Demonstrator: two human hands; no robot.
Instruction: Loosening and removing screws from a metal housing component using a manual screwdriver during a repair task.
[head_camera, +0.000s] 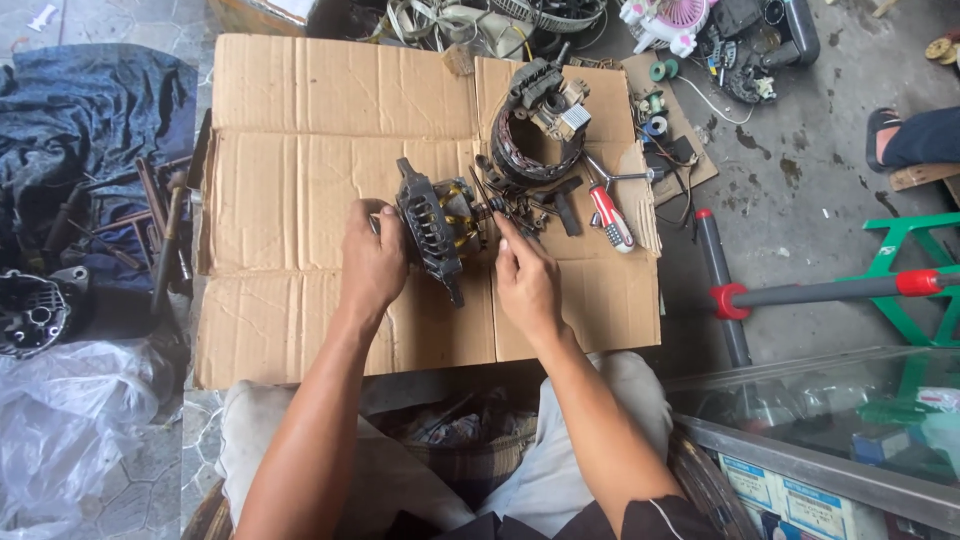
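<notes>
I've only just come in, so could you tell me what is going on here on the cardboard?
A person sits over a flattened cardboard sheet on the floor, working on a black motor part with copper windings. The left hand grips its left side and holds it up on edge, while the right hand pinches at the shaft end on its right. Just beyond lie a ring-shaped coil, a red-handled screwdriver and some small loose parts.
</notes>
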